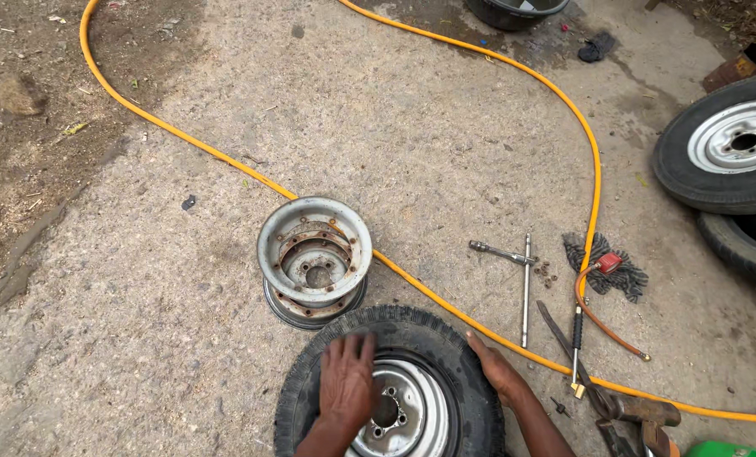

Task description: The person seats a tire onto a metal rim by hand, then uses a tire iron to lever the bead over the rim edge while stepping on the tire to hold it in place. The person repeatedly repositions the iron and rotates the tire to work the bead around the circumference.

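Rough concrete ground (183, 338) with a yellow hose (513, 76) looping across. At bottom centre lies a mounted tyre (446, 355) on its grey rim, likely heavy and stiff, its knobbly tread giving sure grip at the edges. The left hand (347, 381) lies flat, fingers (357, 349) spread on sidewall and rim; the right hand (492, 366) cups the tread's outer edge. A bare rusty rim (314, 258) sits just above.

I work in an open-air tyre repair yard: bare concrete ground (446, 144), yellow air hose (564, 101), spare wheels (725, 144), wrenches (522, 271).
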Available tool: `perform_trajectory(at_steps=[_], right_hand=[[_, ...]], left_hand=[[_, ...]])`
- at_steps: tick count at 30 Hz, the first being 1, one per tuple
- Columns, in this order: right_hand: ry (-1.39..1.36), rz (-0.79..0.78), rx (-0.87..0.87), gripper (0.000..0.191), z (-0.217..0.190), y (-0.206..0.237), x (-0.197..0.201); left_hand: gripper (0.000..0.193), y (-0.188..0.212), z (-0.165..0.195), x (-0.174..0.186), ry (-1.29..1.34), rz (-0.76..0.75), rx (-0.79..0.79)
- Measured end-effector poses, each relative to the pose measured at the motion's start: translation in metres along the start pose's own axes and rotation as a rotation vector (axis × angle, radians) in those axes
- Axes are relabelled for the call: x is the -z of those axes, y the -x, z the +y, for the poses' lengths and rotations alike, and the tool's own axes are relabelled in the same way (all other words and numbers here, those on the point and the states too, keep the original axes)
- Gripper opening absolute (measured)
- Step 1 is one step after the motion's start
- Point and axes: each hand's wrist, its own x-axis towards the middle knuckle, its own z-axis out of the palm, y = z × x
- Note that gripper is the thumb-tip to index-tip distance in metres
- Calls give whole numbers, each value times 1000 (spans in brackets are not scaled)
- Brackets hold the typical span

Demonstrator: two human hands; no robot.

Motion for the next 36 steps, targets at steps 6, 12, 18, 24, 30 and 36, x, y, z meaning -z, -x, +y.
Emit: perform_trajectory(at_steps=[6, 12, 18, 24, 30, 36], right_hand=[[36, -15, -29, 96, -2, -3, -6], [40, -2, 5, 86, -10, -9, -4], [873, 480, 733, 45, 30, 42, -69], [1099, 129, 1074, 66, 90, 54, -156], [1164, 243, 1048, 65, 95, 32, -159], [1199, 237, 1015, 68, 104, 31, -164]], left_hand=[[130, -17, -27, 15, -59, 28, 159], [127, -32, -37, 1, -97, 35, 154], [120, -40, -36, 8, -125, 31, 126], [127, -37, -33, 9, -113, 20, 129], [128, -30, -25, 13, -142, 116, 90], [127, -29, -19, 20, -122, 46, 119]])
